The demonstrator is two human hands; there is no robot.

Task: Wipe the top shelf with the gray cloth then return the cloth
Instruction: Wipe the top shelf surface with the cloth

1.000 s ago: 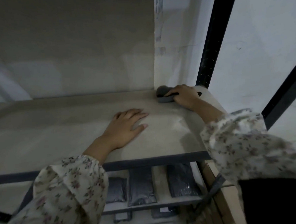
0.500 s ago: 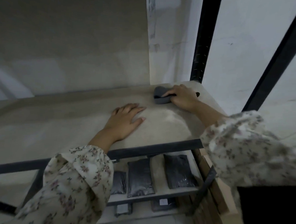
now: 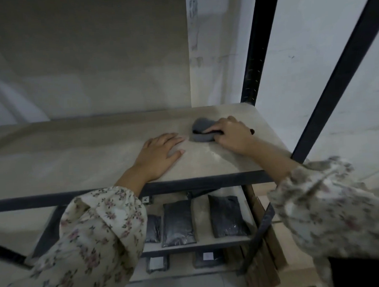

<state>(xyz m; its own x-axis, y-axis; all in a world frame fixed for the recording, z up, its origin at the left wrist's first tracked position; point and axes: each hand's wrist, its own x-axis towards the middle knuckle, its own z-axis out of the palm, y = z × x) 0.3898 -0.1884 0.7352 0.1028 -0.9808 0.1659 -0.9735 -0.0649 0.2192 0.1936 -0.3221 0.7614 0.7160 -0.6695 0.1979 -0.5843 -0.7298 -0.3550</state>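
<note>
Gray cloth bunched near the top shelf's back right corner, right hand clamped on it, pressing down. Left hand lies flat, fingers spread, holding nothing, near the front edge. Wiping step, I'd say; next the cloth must sweep left over the bare board. A small tag under the front edge reads "A"; lower dark packets' labels unreadable

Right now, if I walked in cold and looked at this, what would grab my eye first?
Probably the two bare hands on the pale top shelf: the right hand presses a bunched gray cloth near the shelf's far right corner, while the left hand lies flat beside it, open. After that, the dark packets lined up on the shelf below.
</note>
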